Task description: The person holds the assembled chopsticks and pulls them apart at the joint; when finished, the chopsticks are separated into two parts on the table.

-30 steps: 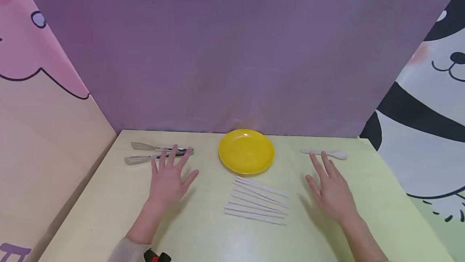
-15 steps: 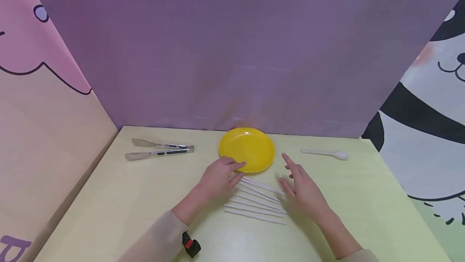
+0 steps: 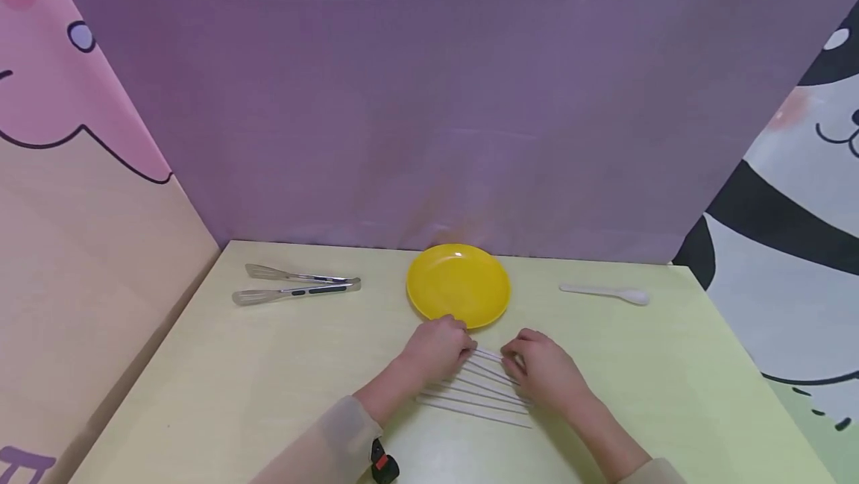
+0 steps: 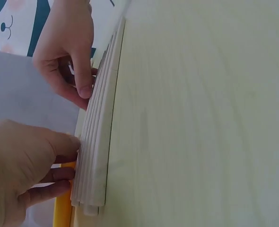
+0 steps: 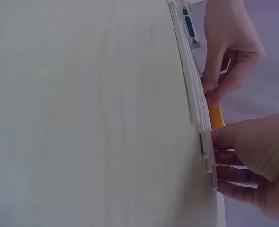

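Note:
Several white chopsticks (image 3: 474, 414) lie fanned on the table in front of a yellow plate (image 3: 458, 286). My left hand (image 3: 439, 348), fingers curled, pinches the farthest chopsticks toward their left ends, close to the plate's near rim. On the right, my right hand (image 3: 546, 371) pinches the same far chopsticks with thumb and fingers. The left wrist view shows the chopsticks (image 4: 106, 123) almost end-on in a row, both thumbs along the near side. Parts of the far chopsticks are hidden under the fingers.
Metal tongs (image 3: 315, 291) with dark grips lie spread at the table's back left. A white spoon (image 3: 607, 291) lies at the back right. Behind the pale table (image 3: 268, 387) rises a purple backdrop (image 3: 443, 96), with cartoon-printed panels at both sides.
Both hands have moved inward from above the tongs and spoon to the chopsticks. Their spread fingers have curled and now pinch the far chopsticks.

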A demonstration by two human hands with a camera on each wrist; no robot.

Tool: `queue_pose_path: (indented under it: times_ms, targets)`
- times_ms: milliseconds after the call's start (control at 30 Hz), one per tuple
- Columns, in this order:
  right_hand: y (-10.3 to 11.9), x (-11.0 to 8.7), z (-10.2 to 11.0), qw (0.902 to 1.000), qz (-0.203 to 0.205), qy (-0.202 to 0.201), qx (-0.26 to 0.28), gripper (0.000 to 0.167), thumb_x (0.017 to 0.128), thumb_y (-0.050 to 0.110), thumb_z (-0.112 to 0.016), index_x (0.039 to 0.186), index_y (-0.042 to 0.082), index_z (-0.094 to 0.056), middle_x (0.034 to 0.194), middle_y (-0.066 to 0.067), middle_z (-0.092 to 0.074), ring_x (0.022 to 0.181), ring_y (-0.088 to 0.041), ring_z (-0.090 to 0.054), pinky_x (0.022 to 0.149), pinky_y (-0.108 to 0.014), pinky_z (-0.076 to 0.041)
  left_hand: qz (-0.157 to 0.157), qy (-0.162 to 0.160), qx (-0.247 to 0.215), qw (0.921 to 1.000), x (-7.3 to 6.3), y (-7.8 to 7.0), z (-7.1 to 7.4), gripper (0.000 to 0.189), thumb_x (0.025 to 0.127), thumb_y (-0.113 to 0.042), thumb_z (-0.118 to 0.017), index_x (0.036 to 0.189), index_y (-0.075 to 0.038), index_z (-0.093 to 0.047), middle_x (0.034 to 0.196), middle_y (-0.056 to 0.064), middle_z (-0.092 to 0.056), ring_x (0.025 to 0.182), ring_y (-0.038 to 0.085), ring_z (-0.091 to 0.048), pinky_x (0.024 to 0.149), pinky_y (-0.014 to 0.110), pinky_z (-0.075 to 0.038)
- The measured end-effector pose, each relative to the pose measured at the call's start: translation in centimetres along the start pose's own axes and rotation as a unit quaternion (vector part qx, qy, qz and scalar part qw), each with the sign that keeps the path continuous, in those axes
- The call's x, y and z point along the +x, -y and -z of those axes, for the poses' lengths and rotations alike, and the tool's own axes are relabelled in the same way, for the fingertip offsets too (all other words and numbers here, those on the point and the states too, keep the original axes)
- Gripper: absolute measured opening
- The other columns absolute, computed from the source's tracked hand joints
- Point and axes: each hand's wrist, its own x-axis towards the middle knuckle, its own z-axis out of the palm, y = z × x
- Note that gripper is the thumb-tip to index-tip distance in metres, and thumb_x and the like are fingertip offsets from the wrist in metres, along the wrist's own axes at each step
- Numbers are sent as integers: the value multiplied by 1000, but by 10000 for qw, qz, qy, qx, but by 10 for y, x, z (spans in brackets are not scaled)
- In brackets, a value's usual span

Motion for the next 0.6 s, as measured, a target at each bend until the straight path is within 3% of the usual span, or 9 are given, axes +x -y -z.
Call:
queue_pose_path:
  times_ms: [133,300,500,600]
  targets:
    - [0,3,2,9998,41,106,151,1,88,9,-81,88,9,-81,79,7,-66,73,-7,-59,71,-28,-56,234,182,-27,9996,2,-4,-2,15,100,-19,-73,90,-24,-82,88,-5,-65,79,11,-56,67,22,-48]
    - [1,6,4,9985,59,323,432,11,87,4,-81,84,13,-76,76,9,-61,71,-4,-54,69,-25,-53,491,269,-296,9980,5,-3,-5,10,99,-20,-74,93,-21,-82,94,-4,-66,86,13,-55,77,22,-51]
    - [0,8,7,9967,188,627,482,19,89,4,-80,84,15,-65,79,8,-52,73,-4,-47,68,-23,-48,395,285,-162,9987,8,-3,-3,5,99,-27,-76,95,-25,-74,93,-10,-72,93,14,-51,81,25,-42]
    - [0,10,14,9944,429,778,574,20,93,2,-74,89,14,-58,78,8,-47,72,-5,-44,67,-23,-45,337,53,-177,9993,6,-1,3,5,100,-30,-75,101,-26,-72,98,-11,-72,99,14,-55,86,27,-44]
